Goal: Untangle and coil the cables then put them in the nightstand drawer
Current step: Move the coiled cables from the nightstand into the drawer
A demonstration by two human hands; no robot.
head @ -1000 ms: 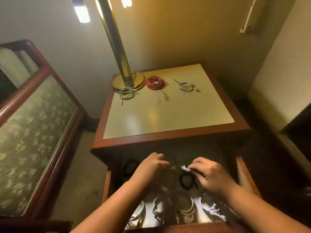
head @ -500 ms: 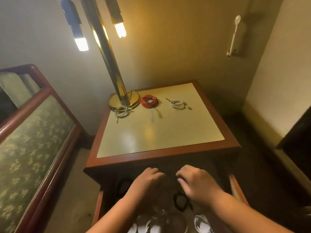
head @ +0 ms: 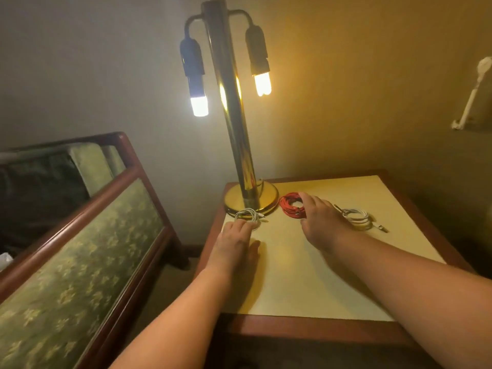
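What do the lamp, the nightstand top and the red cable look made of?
Lamp: polished brass-coloured metal, judging by its mirror-like reflections. Nightstand top: smooth pale-yellow panel, perhaps laminate, with a soft sheen, framed in reddish-brown wood. Red cable: likely plastic or rubber jacket, matte; too small to be sure.

Left hand (head: pixel 237 241) lies flat, fingers straight — right hand (head: pixel 322 219) reaches further forward, palm down, fingers loosely spread.

Dim room; two lit lamp bulbs (head: pixel 199 106) cast warm glow; glare on pole; edges bowed, soft.
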